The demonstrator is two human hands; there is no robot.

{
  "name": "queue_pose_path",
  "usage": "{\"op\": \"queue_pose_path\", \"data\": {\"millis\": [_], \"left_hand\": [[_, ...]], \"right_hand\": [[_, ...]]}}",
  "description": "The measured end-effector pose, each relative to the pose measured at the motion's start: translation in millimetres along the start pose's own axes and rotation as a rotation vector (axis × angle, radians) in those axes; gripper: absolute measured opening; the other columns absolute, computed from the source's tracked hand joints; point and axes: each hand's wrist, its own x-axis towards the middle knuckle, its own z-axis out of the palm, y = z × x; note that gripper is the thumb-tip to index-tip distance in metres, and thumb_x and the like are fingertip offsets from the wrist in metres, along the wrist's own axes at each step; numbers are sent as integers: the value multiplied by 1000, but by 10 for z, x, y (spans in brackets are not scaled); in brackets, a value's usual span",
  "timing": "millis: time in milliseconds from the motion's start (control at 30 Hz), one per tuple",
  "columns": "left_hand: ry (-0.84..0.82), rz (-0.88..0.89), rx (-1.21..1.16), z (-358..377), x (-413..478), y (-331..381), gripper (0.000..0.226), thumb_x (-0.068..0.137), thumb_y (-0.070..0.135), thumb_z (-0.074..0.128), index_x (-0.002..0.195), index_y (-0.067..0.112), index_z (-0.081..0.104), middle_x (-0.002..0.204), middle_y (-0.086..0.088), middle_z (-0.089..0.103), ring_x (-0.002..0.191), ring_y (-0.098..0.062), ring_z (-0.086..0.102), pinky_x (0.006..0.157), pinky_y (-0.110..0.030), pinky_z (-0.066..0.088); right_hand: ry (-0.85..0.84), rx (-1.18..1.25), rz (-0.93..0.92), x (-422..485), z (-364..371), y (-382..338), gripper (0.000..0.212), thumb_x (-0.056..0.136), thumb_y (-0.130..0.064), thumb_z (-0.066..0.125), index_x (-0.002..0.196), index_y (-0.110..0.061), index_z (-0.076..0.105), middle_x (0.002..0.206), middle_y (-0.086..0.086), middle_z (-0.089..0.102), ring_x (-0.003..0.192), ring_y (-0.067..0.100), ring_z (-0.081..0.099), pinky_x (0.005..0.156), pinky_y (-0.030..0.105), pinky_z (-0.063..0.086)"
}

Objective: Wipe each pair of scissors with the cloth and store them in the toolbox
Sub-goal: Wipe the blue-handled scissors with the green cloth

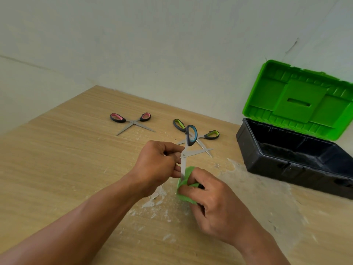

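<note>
Wiping step, first pair. Left of the open toolbox (286, 169), above the table (76, 150), the left hand (156, 161) pinches the blue-handled scissors (196, 152) near the pivot, blades spread. The right hand (214, 199) has its fingers clamped on the green cloth (187, 174), folded round the lower blade. The green-handled scissors (205, 136) and, farther from the toolbox, the pink-handled scissors (133, 122) lie unwiped on the table. Next move, as judged: draw the cloth along the blade to its tip, wipe the second blade, close the pair and carry it right into the box.
</note>
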Motion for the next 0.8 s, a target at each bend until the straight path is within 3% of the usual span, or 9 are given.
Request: {"op": "queue_pose_path", "data": {"millis": [100, 200, 300, 400, 533, 667, 733, 800], "left_hand": [[-18, -14, -36, -12, 20, -3, 24, 97, -3, 51, 110, 0, 71, 94, -30, 69, 62, -25, 68, 63, -34, 62], [-58, -11, -81, -18, -2, 25, 24, 97, -5, 50, 104, 2, 72, 90, -31, 68, 64, -26, 68, 61, -31, 61], [-97, -4, -97, -12, -25, 49, 31, 96, -6, 51, 89, 12, 74, 73, -14, 69, 59, -21, 66, 57, -29, 59], [-138, -25, -128, 22, -65, 66, 27, 95, -7, 52, 92, 9, 74, 58, -1, 70, 49, -12, 65, 51, -23, 56], [-175, -13, -121, 77, -102, 53, 23, 95, -5, 55, 98, 6, 75, 73, -13, 74, 57, -19, 69, 57, -29, 61], [-123, 14, -54, 90, -126, 30, 30, 95, -5, 55, 88, 15, 75, 57, 3, 71, 50, -10, 66, 53, -23, 58], [-131, 26, -25, 122, -129, 7, 30, 96, -5, 53, 93, 13, 76, 68, -1, 75, 57, -14, 71, 60, -27, 61], [-126, 44, -1, 144, -118, -32, 26, 97, -3, 52, 111, 5, 73, 88, -12, 77, 68, -22, 76, 67, -33, 63]], "right_hand": [[24, 98, 10, -62, -12, 34, 27, 81, -9, 67, 103, -19, 77, 96, -2, 55, 77, 8, 52, 57, 21, 44], [165, 221, 97, -77, 9, 61, 24, 81, -10, 76, 103, -18, 79, 96, -5, 58, 80, 4, 56, 62, 17, 46], [242, 361, 169, -29, 14, 56, 17, 86, -10, 76, 102, -15, 79, 95, -3, 62, 83, 12, 62, 63, 27, 52], [316, 439, 226, -6, -23, 125, 18, 86, -6, 75, 102, -14, 79, 93, -3, 63, 81, 16, 63, 63, 24, 52], [488, 213, 284, 21, -42, 143, 23, 86, -5, 77, 108, -13, 78, 92, -3, 62, 73, 9, 60, 57, 22, 49], [398, -18, 227, 29, 11, 44, 27, 83, -10, 80, 110, -9, 76, 90, 0, 55, 73, 8, 54, 61, 15, 46], [415, -55, 264, 47, -20, 61, 27, 83, -11, 80, 110, -9, 76, 91, -1, 55, 74, 8, 54, 65, 10, 44], [389, -89, 272, 71, -37, 39, 26, 85, -14, 75, 111, -7, 75, 93, 0, 55, 77, 10, 55, 68, 13, 47]]}}
